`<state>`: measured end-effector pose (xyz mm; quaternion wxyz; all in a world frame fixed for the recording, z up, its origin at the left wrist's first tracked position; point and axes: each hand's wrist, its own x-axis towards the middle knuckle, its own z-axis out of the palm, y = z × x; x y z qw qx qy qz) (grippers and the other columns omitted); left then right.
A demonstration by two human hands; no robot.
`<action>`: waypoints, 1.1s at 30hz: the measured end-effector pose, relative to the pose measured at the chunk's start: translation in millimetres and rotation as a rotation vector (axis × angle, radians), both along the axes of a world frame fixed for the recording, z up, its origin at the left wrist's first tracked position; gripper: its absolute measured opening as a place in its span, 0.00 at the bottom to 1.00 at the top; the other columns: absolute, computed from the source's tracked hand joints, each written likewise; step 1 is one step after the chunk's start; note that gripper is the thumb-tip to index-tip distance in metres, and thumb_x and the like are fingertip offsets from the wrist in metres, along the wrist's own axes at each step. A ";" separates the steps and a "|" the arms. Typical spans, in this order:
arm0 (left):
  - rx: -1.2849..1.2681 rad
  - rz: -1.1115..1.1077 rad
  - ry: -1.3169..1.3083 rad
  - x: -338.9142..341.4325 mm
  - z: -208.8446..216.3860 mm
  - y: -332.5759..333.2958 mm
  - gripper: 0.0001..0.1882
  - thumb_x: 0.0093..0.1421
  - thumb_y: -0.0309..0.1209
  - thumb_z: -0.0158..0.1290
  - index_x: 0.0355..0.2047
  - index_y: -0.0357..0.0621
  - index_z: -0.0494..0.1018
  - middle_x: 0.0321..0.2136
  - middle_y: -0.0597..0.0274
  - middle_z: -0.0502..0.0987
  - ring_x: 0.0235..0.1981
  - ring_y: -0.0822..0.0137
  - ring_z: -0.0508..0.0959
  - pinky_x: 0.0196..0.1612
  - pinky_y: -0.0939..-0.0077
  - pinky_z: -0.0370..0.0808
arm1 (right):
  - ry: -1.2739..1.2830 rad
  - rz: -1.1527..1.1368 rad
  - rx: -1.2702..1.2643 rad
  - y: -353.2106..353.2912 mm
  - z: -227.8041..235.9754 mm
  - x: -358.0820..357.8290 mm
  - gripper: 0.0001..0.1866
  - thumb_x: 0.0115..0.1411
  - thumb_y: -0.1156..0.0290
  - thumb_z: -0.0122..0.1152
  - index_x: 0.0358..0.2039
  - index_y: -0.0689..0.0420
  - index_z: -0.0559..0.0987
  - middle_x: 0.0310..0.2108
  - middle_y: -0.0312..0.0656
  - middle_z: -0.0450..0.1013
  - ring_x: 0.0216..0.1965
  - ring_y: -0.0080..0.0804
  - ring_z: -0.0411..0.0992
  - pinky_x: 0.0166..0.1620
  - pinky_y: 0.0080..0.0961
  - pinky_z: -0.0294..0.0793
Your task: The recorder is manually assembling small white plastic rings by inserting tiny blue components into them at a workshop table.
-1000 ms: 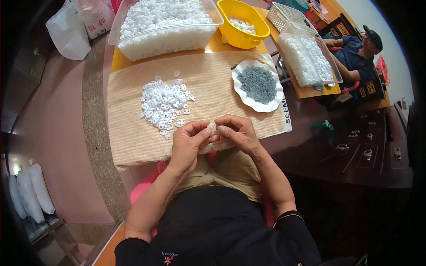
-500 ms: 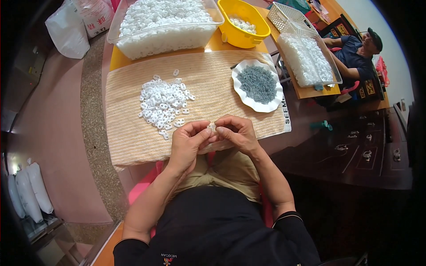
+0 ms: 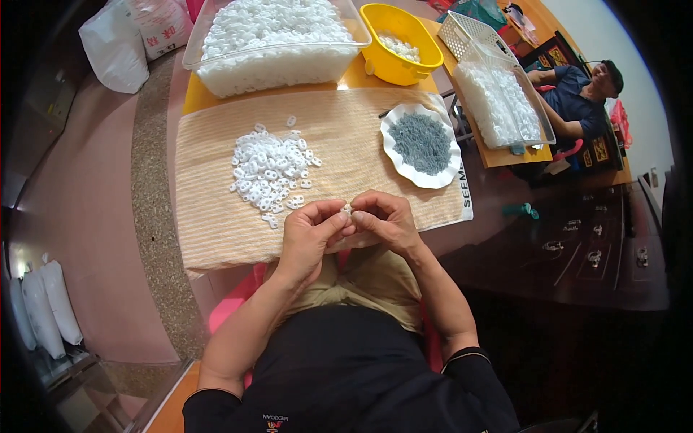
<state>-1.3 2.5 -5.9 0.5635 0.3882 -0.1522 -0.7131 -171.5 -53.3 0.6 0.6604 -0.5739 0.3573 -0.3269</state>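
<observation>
Close together at the near edge of the cloth, my left hand (image 3: 312, 234) and my right hand (image 3: 390, 222) pinch one small whitish piece (image 3: 347, 209) between thumbs and fingertips. Most of it is covered, so its exact shape is hard to make out. Beyond my left hand lies a loose pile of small white plastic pieces (image 3: 267, 169), rounded oblongs with two holes each. To the right, past my right hand, a white scalloped plate (image 3: 393, 160) bears a heap of tiny grey-blue parts (image 3: 421, 143).
A striped beige cloth (image 3: 206, 216) covers the near tabletop. Behind it stand a clear tub (image 3: 281, 68) full of white pieces and a yellow basin (image 3: 401, 68). At right, a co-worker (image 3: 577, 94) sits by another filled clear bin (image 3: 502, 108). White sacks (image 3: 112, 50) stand far left.
Both hands keep their pinch, with a slight shift of the fingers; more of the small piece shows above the fingertips. The whole view has moved slightly.
</observation>
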 end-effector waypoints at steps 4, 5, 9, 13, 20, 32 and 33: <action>-0.006 0.000 0.001 -1.3 3.1 0.8 0.10 0.58 0.21 0.54 0.41 0.33 0.73 0.31 0.58 0.78 0.29 0.74 0.79 0.33 0.86 0.78 | 0.043 -0.015 0.034 1.6 3.3 0.8 0.06 0.59 0.76 0.59 0.36 0.65 0.76 0.31 0.34 0.73 0.31 0.16 0.70 0.36 0.13 0.71; -0.007 -0.006 -0.003 -1.3 4.0 0.8 0.09 0.58 0.21 0.54 0.40 0.33 0.73 0.31 0.58 0.78 0.29 0.74 0.79 0.33 0.85 0.78 | 0.055 -0.017 0.019 1.5 3.2 0.8 0.06 0.59 0.76 0.59 0.35 0.64 0.76 0.30 0.34 0.73 0.31 0.16 0.70 0.35 0.13 0.71; -0.001 -0.007 -0.007 -1.3 5.2 1.6 0.09 0.58 0.21 0.54 0.40 0.33 0.73 0.31 0.59 0.78 0.29 0.74 0.79 0.34 0.86 0.78 | 0.054 -0.007 0.021 2.0 4.1 1.8 0.06 0.60 0.75 0.58 0.35 0.64 0.76 0.30 0.33 0.73 0.30 0.16 0.69 0.34 0.13 0.70; -0.002 -0.006 0.005 -0.3 3.1 2.0 0.10 0.58 0.21 0.54 0.41 0.34 0.73 0.31 0.59 0.78 0.30 0.73 0.79 0.35 0.84 0.78 | 0.052 0.007 0.062 2.4 4.4 3.3 0.06 0.61 0.74 0.58 0.35 0.64 0.75 0.31 0.33 0.73 0.31 0.15 0.69 0.35 0.13 0.70; -0.009 0.012 -0.002 -2.1 2.0 1.0 0.10 0.58 0.21 0.54 0.40 0.32 0.73 0.30 0.59 0.78 0.28 0.75 0.78 0.33 0.86 0.77 | 0.055 0.015 0.016 0.7 1.5 2.3 0.07 0.61 0.73 0.58 0.36 0.63 0.75 0.31 0.33 0.73 0.33 0.15 0.69 0.38 0.13 0.70; -0.026 0.010 0.010 2.1 4.5 0.5 0.10 0.58 0.21 0.54 0.40 0.33 0.73 0.31 0.58 0.78 0.29 0.73 0.79 0.34 0.85 0.78 | 0.041 0.005 0.056 -4.2 8.3 3.5 0.06 0.60 0.74 0.58 0.34 0.64 0.76 0.30 0.34 0.73 0.31 0.17 0.70 0.36 0.15 0.71; -0.028 0.012 0.010 1.9 5.1 0.7 0.10 0.58 0.21 0.54 0.40 0.33 0.73 0.31 0.58 0.78 0.29 0.73 0.79 0.34 0.85 0.78 | 0.041 0.007 0.054 -7.0 7.7 0.8 0.06 0.60 0.74 0.58 0.34 0.64 0.76 0.30 0.34 0.73 0.31 0.17 0.70 0.36 0.15 0.71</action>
